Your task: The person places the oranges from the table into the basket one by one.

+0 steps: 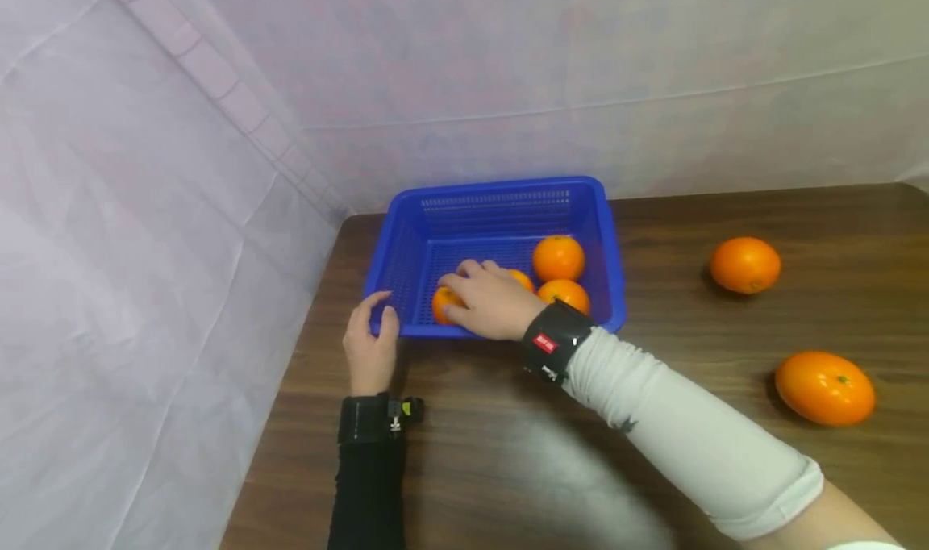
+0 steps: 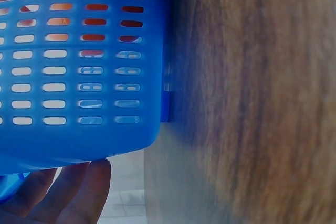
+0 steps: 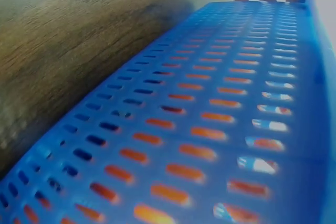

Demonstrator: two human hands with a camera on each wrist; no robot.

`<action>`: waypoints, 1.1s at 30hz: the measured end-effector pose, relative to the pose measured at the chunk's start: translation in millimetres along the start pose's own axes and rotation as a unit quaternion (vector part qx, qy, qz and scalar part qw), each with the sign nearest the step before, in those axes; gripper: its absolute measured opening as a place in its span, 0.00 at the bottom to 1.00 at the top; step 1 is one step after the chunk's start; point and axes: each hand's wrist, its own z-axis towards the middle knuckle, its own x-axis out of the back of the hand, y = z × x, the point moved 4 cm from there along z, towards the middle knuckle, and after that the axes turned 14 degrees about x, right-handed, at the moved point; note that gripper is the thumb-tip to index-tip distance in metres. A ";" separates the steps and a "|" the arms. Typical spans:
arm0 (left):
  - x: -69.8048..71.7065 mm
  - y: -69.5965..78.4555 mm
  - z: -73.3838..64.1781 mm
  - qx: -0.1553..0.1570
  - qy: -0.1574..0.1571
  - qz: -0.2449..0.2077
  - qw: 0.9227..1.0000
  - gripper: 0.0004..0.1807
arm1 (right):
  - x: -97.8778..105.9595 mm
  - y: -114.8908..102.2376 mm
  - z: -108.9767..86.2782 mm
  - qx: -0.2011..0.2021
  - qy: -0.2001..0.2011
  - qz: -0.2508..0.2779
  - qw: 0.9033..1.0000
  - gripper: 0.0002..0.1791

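A blue plastic basket (image 1: 501, 185) with slotted walls stands on the table near the back. At its front left corner my left hand (image 1: 371, 344) grips the rim; in the left wrist view its fingers (image 2: 86, 192) lie against the outside of the basket's end. My right hand (image 1: 493, 300) reaches over the front rim into the basket, fingers curled over an orange (image 1: 444, 305) close to the front wall. To the right of that hand sit an orange (image 1: 559, 258), a second orange (image 1: 566, 293) and a third orange (image 1: 521, 279), partly hidden by the hand.
On the wooden table (image 1: 464, 453), right of the basket, lie one orange (image 1: 745, 265) and, nearer the front, a larger orange (image 1: 825, 388). A pale cloth wall (image 1: 581, 74) rises behind the table, and another (image 1: 131, 292) along its left edge.
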 end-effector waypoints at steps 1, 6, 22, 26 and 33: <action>0.8 -0.2 0.7 0.001 0.000 0.000 1.000 0.16 | 1.2 -0.3 -1.3 0.000 0.003 0.000 1.000 0.29; 4.2 -1.9 2.0 0.009 -0.003 0.005 1.000 0.16 | 5.6 -0.7 -8.3 0.003 0.018 0.002 1.000 0.28; 6.0 -7.0 5.6 0.015 0.003 0.010 1.000 0.16 | 24.4 15.3 -39.3 0.016 0.075 0.023 0.997 0.27; 5.5 -7.4 6.2 0.014 0.005 0.008 1.000 0.16 | 32.8 22.7 -52.6 0.023 0.094 0.031 0.995 0.27; 2.7 -6.6 7.6 0.014 -0.001 0.005 1.000 0.16 | 43.7 39.0 -76.8 0.013 0.110 0.052 0.992 0.27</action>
